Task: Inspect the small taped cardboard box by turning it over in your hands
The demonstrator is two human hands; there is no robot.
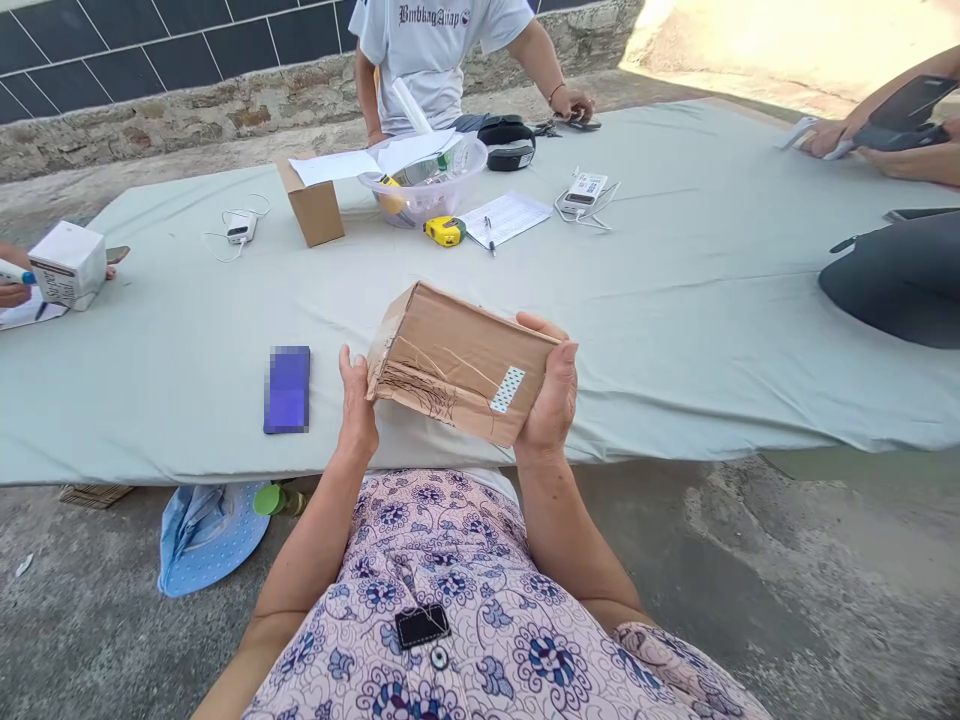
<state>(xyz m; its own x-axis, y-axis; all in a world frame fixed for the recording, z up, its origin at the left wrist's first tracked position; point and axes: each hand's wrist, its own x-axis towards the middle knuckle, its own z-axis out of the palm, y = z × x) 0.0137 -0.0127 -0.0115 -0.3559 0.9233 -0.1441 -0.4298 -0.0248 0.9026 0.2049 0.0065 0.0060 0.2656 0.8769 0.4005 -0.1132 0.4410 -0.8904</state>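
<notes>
A brown cardboard box (457, 350) is held up, tilted, above the near edge of the table. Dark scribbles and a patterned sticker (508, 390) mark the side facing me. My left hand (358, 405) presses against the box's left end, its thumb pointing up. The right end is gripped by my right hand (551, 395), thumb on the near face and fingers behind. Most fingers of both hands are hidden by the box. To the left, a phone with a purple screen (287, 390) lies flat on the cloth.
On the cloth-covered table (675, 300) stand a clear plastic basin (427, 200), another cardboard box (315, 212) and a yellow tape measure (445, 231). A dark cap (900, 280) lies at right. Other people's hands work at the left, far and right sides.
</notes>
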